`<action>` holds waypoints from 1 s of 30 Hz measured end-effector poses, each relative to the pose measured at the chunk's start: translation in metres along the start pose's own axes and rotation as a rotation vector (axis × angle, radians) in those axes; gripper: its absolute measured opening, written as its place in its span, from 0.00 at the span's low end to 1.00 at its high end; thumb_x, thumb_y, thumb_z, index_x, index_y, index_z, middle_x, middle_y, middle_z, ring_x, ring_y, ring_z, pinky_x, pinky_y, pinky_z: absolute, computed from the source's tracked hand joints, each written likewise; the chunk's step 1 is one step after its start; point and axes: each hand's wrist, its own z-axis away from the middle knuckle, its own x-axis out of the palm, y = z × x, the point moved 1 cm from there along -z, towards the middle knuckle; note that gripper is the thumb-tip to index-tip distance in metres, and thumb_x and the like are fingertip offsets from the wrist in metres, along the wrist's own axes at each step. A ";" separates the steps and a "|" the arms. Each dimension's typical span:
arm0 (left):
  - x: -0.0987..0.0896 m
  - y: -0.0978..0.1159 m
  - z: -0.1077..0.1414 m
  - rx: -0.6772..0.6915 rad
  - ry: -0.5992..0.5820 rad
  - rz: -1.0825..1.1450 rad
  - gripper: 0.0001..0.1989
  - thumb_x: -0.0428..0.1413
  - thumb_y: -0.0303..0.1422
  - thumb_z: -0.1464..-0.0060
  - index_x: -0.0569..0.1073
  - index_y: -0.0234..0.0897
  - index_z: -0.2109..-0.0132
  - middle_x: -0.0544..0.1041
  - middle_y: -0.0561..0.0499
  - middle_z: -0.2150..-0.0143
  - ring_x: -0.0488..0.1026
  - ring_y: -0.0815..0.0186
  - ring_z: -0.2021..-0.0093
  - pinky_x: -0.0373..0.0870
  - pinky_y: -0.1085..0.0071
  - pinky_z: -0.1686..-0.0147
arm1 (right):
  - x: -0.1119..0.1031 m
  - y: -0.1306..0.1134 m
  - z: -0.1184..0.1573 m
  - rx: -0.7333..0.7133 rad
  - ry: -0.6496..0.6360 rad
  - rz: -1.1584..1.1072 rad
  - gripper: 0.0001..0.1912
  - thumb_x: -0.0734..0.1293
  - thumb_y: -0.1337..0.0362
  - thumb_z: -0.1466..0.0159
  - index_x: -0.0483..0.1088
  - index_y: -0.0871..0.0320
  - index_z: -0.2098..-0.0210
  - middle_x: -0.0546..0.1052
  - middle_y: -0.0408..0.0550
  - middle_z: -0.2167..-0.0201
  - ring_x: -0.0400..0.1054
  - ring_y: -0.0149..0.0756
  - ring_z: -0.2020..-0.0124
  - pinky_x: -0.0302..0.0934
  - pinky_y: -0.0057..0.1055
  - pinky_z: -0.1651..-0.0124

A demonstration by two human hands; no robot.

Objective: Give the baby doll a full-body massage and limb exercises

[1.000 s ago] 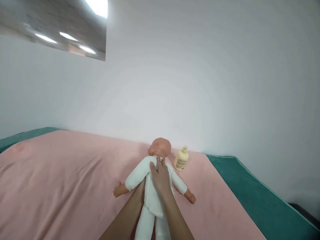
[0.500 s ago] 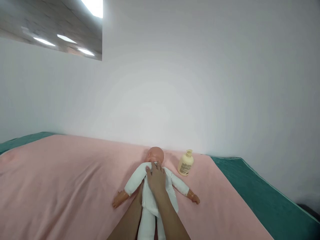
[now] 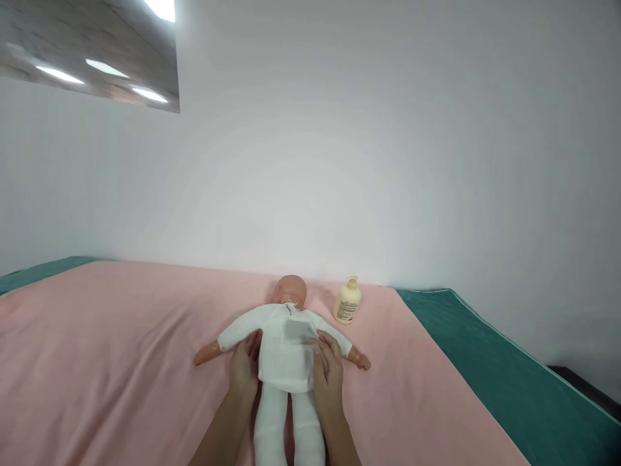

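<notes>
A baby doll [image 3: 286,349] in white clothing lies on a pink cloth [image 3: 145,336], its arms spread and its head toward the wall. The face is not visible. My left hand [image 3: 244,369] is at the left side of the torso, below the doll's arm, fingers bent against the side and partly hidden. On the other side, my right hand [image 3: 328,370] is beside the torso with its fingers apart, their tips at the right edge of the chest. A cream pump bottle [image 3: 348,301] stands upright just right of the doll's head.
Green covering [image 3: 466,336] shows beyond the pink cloth at the right and far left. A white wall [image 3: 310,162] rises behind. Something dark [image 3: 582,388] sits at the far right edge.
My right hand has moved from the upper torso to its right side. My left hand has come out farther from beneath the doll's left-side arm. The view has shifted slightly.
</notes>
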 end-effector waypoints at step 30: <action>-0.014 0.001 0.045 0.584 -0.619 -0.843 0.23 0.39 0.41 0.35 0.75 0.38 0.66 0.76 0.45 0.64 0.69 0.58 0.58 0.64 0.59 0.53 | -0.008 0.015 0.027 -0.011 -0.266 -0.058 0.16 0.59 0.63 0.33 0.79 0.50 0.67 0.73 0.47 0.65 0.65 0.40 0.57 0.59 0.37 0.51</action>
